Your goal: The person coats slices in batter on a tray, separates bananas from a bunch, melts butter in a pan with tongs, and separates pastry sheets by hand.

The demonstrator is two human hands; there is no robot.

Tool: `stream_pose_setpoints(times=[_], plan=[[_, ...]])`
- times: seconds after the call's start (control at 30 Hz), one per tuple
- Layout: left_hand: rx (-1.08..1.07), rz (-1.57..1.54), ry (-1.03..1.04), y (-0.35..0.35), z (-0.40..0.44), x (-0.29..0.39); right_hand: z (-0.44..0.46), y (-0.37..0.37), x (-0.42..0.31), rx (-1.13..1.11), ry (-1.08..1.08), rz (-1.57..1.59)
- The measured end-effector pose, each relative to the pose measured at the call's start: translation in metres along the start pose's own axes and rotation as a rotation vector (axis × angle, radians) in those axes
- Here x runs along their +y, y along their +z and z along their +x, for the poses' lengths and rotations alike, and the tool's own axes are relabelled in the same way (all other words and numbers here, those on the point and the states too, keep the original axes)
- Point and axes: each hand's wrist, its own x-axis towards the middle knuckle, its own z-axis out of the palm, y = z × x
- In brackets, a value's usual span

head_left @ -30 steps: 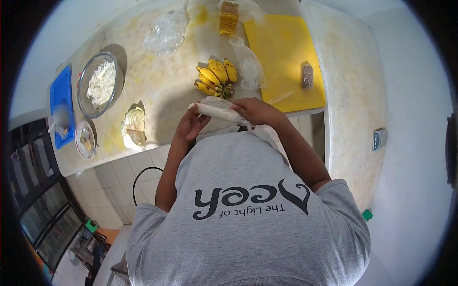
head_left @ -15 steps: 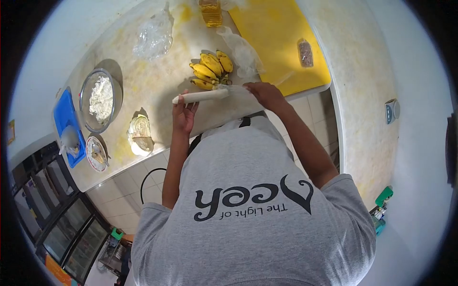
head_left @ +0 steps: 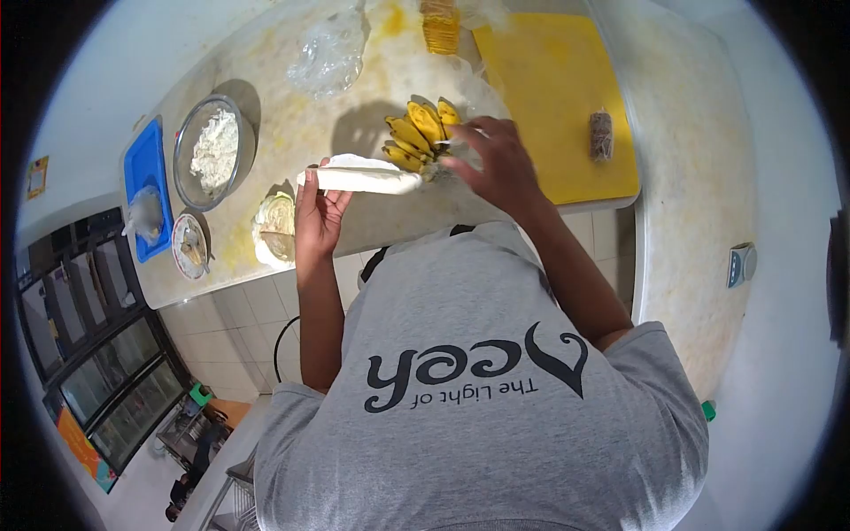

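My left hand (head_left: 320, 212) grips one end of a long white roll (head_left: 363, 180), which lies level above the counter with a loose white flap along its far side. My right hand (head_left: 496, 168) is raised just right of the bananas, fingers apart, with a small white bit near its fingertips. The bunch of yellow bananas (head_left: 412, 137) rests on the counter beyond the roll. Clear plastic lies by the bananas, partly behind my right hand.
A glass bowl of white shreds (head_left: 215, 152), a cut cabbage (head_left: 276, 226), a small plate (head_left: 190, 246) and a blue tray (head_left: 142, 168) are on the left. A yellow board (head_left: 558, 97) holds a wrapped brown packet (head_left: 601, 135). Crumpled plastic (head_left: 328, 57) lies at the back.
The plastic has come off the white roll, and a flap of the roll now stands loose. My right hand has moved off the roll's end and opened. The camera view has shifted.
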Motion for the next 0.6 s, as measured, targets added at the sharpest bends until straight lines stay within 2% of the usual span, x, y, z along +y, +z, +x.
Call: stream_pose_setpoints(times=[0.03, 0.1, 0.2, 0.3, 0.43, 0.47, 0.53, 0.6], plan=[[-0.075, -0.005, -0.019, 0.007, 0.000, 0.003, 0.013, 0.003, -0.007, 0.027, -0.048, 0.142], [-0.231, -0.011, -0.058, 0.018, 0.004, 0.007, 0.034, 0.031, -0.013, -0.261, 0.163, 0.798], [-0.300, 0.032, -0.110, 0.027, 0.014, 0.010, 0.048, 0.023, -0.025, -0.627, 0.391, 1.061], [-0.261, 0.125, -0.122, 0.043, 0.015, 0.012, 0.046, 0.030, -0.025, -0.777, 0.499, 1.226], [-0.186, 0.218, -0.130, 0.048, 0.018, 0.005, 0.033, 0.060, -0.018, -0.518, 0.480, 1.288], [-0.190, 0.276, -0.127, 0.057, 0.016, 0.003, 0.033, 0.059, -0.019, -0.465, 0.440, 1.171], [-0.129, 0.202, -0.208, 0.050, 0.021, -0.011, 0.035, 0.055, -0.019, -0.360, 0.353, 0.926], [-0.118, 0.112, -0.261, 0.055, 0.020, -0.023, 0.034, 0.059, -0.020, -0.163, 0.202, 0.703]])
